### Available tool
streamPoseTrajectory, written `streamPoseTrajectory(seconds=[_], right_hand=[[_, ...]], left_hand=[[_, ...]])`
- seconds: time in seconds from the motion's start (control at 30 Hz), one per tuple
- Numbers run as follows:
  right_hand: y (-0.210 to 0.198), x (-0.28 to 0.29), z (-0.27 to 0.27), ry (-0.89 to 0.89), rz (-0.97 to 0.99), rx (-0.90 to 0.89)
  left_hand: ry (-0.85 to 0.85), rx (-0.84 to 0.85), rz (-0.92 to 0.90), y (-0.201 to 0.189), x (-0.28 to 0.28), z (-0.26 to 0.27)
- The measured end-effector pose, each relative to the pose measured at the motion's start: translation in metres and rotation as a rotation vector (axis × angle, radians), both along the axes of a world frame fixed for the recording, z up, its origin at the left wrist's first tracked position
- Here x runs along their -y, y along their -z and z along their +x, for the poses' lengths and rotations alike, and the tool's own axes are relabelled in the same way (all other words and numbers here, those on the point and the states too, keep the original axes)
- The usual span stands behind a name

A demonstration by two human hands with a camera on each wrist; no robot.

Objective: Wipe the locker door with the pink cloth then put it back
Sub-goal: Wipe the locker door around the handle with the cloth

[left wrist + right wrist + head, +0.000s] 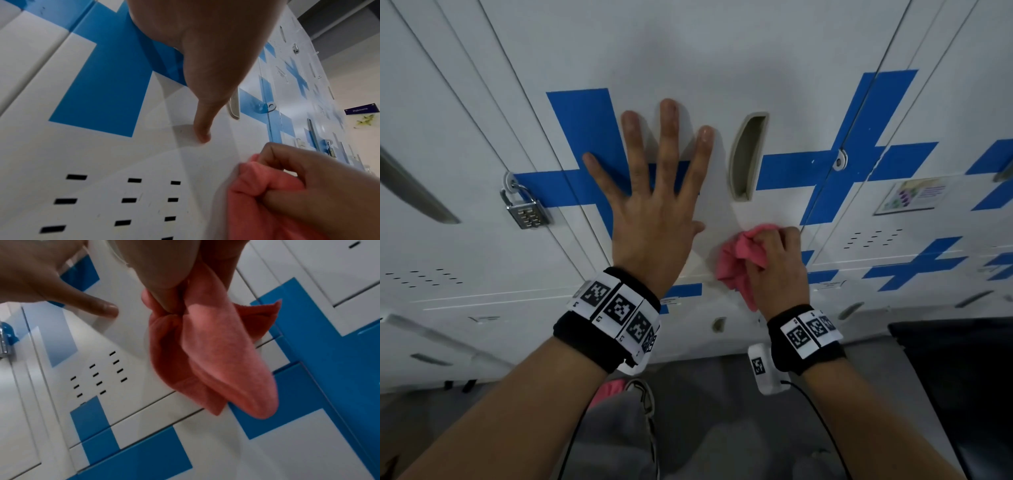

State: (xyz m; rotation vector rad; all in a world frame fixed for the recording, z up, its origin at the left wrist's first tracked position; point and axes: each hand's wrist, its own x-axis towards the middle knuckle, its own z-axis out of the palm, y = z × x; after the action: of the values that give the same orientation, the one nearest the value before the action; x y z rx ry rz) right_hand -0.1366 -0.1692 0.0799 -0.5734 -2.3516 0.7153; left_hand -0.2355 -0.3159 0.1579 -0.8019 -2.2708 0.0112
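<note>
At frame centre, your left hand (pixel 654 205) presses flat, fingers spread, on the locker door (pixel 722 85); your right hand (pixel 777 263) grips the bunched pink cloth (pixel 736 263) against it.

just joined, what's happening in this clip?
A person is wiping a white and blue locker door. The right hand grips a bunched pink cloth against the door, below the recessed handle. The left hand is spread flat on the door left of the handle, seemingly bracing it. A combination padlock hangs on the neighbouring locker to the left. The cloth has not been put back yet.
</note>
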Motion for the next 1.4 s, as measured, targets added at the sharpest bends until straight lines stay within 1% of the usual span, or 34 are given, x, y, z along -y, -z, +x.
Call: streamPoseTrajectory(seconds=[0.1, 0.2, 0.3, 0.37, 0.43, 0.5, 0.57, 0.6, 0.67, 0.73, 0.83, 0.93, 1.0, 1.07, 1.13, 1.3, 1.4], right_hand=[[0.002, 0.009, -0.004, 0.049, -0.059, 0.005], [0.005, 0.033, -0.016, -0.059, -0.076, 0.079], [0.015, 0.057, -0.024, -0.143, -0.052, 0.142], [0.022, 0.058, -0.022, -0.18, -0.039, 0.175], [0.027, 0.043, -0.016, -0.177, -0.044, 0.172], [0.033, 0.021, -0.007, -0.123, -0.052, 0.188], [0.038, 0.0, 0.003, -0.003, -0.117, 0.22], [0.04, -0.007, 0.005, 0.061, -0.161, 0.207], [0.041, -0.01, 0.006, 0.153, -0.196, 0.151], [0.042, -0.004, 0.003, 0.174, -0.231, 0.13], [0.045, 0.023, -0.007, 0.055, -0.322, 0.176], [0.047, 0.065, -0.017, -0.08, -0.28, 0.237], [0.046, 0.082, -0.019, -0.142, -0.257, 0.238], [0.043, 0.078, -0.016, -0.159, -0.284, 0.229], [0.036, 0.059, -0.009, -0.129, -0.286, 0.201], [0.006, 0.006, 0.007, 0.114, -0.273, 0.058], [-0.013, -0.006, 0.007, 0.202, -0.192, -0.106]], left_hand=[[-0.007, -0.003, -0.005, 0.0, -0.001, 0.001], [-0.006, 0.014, 0.0, -0.001, -0.002, 0.002], [-0.009, 0.01, -0.01, -0.002, -0.002, 0.002], [-0.006, 0.008, -0.014, -0.001, -0.001, 0.001], [0.004, 0.015, -0.011, -0.001, 0.0, 0.0], [0.009, 0.025, -0.009, -0.002, 0.0, 0.001], [0.007, 0.027, -0.01, -0.001, 0.0, 0.001], [0.006, 0.025, -0.012, -0.001, -0.001, 0.001], [0.004, 0.024, -0.015, -0.001, -0.001, 0.001], [0.005, 0.028, -0.013, -0.002, -0.002, 0.002], [0.001, 0.027, -0.013, -0.001, -0.002, 0.002], [0.003, 0.031, -0.014, -0.002, -0.002, 0.002], [0.01, 0.032, -0.011, -0.001, -0.002, 0.001], [0.016, 0.031, -0.006, -0.001, -0.001, 0.0], [0.014, 0.023, -0.008, -0.001, 0.0, 0.0], [0.009, 0.016, -0.013, -0.001, 0.0, 0.001], [0.016, 0.028, -0.012, -0.002, 0.0, 0.002]])
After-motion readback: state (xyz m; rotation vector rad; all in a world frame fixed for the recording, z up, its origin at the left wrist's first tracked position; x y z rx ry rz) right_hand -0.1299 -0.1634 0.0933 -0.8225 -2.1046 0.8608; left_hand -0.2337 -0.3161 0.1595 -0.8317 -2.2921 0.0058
